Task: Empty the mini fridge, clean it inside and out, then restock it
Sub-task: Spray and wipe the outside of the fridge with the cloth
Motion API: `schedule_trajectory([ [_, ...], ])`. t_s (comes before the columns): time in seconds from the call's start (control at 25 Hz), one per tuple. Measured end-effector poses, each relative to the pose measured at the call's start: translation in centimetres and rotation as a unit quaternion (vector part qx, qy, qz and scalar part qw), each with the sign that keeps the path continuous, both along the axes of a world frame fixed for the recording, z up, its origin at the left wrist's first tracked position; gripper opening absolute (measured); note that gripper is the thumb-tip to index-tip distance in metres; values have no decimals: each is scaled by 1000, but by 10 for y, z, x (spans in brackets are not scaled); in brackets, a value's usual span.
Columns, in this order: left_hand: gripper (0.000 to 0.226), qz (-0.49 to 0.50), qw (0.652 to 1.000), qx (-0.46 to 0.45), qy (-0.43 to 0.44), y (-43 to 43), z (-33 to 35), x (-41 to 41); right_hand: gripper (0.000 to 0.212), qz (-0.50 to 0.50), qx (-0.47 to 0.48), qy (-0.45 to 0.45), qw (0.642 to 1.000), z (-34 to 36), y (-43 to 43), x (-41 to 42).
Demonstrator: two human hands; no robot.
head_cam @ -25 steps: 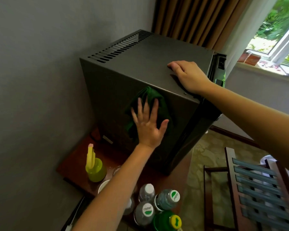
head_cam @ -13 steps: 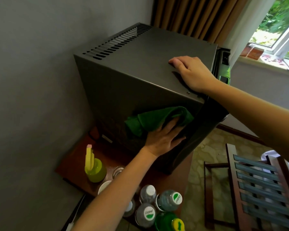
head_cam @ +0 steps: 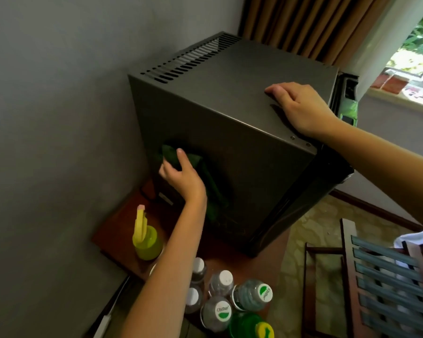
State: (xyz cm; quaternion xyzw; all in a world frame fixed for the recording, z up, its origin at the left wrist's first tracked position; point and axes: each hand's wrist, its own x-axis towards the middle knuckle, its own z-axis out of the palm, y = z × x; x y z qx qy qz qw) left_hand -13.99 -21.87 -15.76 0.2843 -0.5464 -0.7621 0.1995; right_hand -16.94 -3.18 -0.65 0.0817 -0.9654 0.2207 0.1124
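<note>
The dark grey mini fridge (head_cam: 230,93) stands on a low wooden table (head_cam: 115,232) against the wall, its door (head_cam: 347,93) at the far right. My left hand (head_cam: 183,178) holds a green cloth (head_cam: 209,181) against the fridge's left side, near its rear edge; the thumb lies over the cloth and the fingers curl into it. Part of the cloth hangs down to the right of my wrist. My right hand (head_cam: 300,106) rests flat on the fridge top near the front corner.
A yellow-green spray bottle (head_cam: 147,242) stands on the table by the wall. Several capped water bottles (head_cam: 220,311) and a green one with a yellow cap (head_cam: 252,325) cluster at the table's front. A slatted wooden chair (head_cam: 386,276) is at the lower right, under a window with curtains.
My left hand has swept the cloth across the fridge's side, from near the front edge back to the rear edge by the wall. My right hand has stayed on top.
</note>
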Motion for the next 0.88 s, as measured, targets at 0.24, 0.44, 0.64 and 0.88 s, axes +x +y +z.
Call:
schedule_trajectory([
  [0.24, 61, -102, 955, -262, 96, 30, -23, 35, 42, 5, 3, 6, 1000, 3, -5, 4],
  [0.44, 49, 54, 966, -252, 32, -15, -51, -35, 44, 41, 24, 5, 999, 3, -2, -2],
  [0.64, 47, 68, 974, -216, 9, -43, -76, -61, 56, 211, 55, -69, 973, 10, 2, 11],
  [0.88, 54, -94, 878, -434, 180, 38, -56, 33, 38, 485, 180, -45, 854, 23, -15, 10],
])
